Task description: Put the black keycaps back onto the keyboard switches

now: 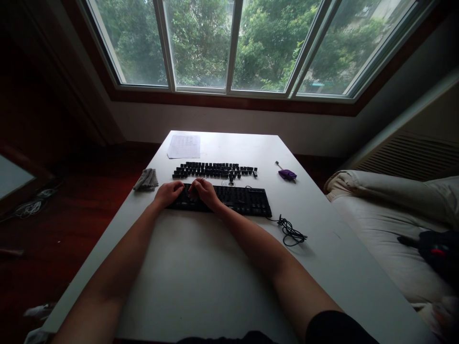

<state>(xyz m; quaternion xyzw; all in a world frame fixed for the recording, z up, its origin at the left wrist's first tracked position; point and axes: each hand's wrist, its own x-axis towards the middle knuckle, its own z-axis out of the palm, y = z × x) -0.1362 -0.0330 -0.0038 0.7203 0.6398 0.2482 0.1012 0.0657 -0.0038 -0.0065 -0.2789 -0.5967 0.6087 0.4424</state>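
A black keyboard (pixel 247 200) lies across the white table in front of me, with many of its keys off. My left hand (pixel 169 193) is curled at the keyboard's left end, its fingers closed against that edge. Over the left part of the keys, my right hand (pixel 205 192) is closed in a pinch. Whatever sits between its fingertips is too small and dark to make out. Beyond the keyboard, several loose black keycaps (pixel 211 169) stand in rows. A small clear round thing (pixel 226 183) lies between those rows and the keyboard.
A coiled black cable (pixel 291 233) lies right of the keyboard. A grey cloth (pixel 146 180) is near the table's left edge, a printed paper sheet (pixel 184 146) at the back left. To the right lies a purple object (pixel 287 175) beside a small brush-like tool (pixel 278 164).
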